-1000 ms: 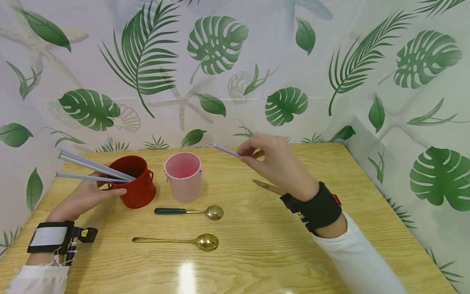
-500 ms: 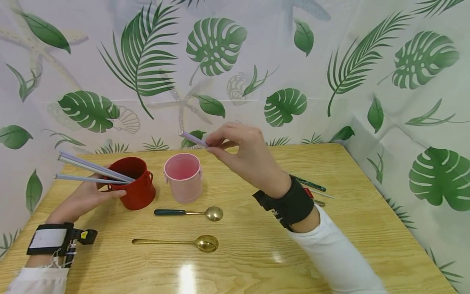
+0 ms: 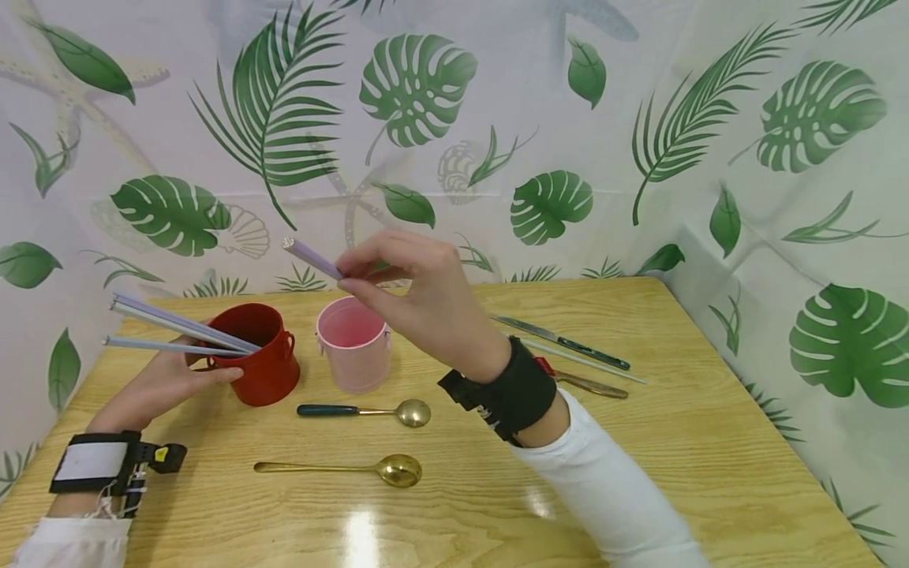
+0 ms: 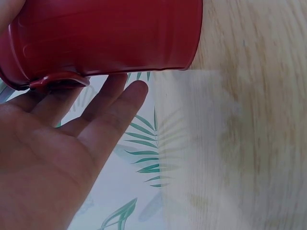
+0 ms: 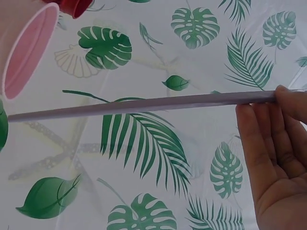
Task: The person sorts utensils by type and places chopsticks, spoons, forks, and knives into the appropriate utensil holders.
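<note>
We have the stick [image 3: 313, 259] pinched between the thumb and fingers of our right hand [image 3: 419, 296], in the air near the pink bucket [image 3: 360, 367], its free end pointing leftward. Our left hand [image 3: 170, 380] grips the red bucket [image 3: 268, 381] at its side, and three other sticks [image 3: 181, 320] lean out of its mouth. If this one is to join them, we would do well to keep the pinch light, get the end well inside the rim before letting go, and lay it along the others, not across; a firm left hand should stop the bucket tipping.

The stick is slim, straight and smooth; we cannot tell whether it is hollow. Both buckets are round, lugged at the sides, painted metal by our guess. The table [image 3: 483, 505] has streaky wood grain.
</note>
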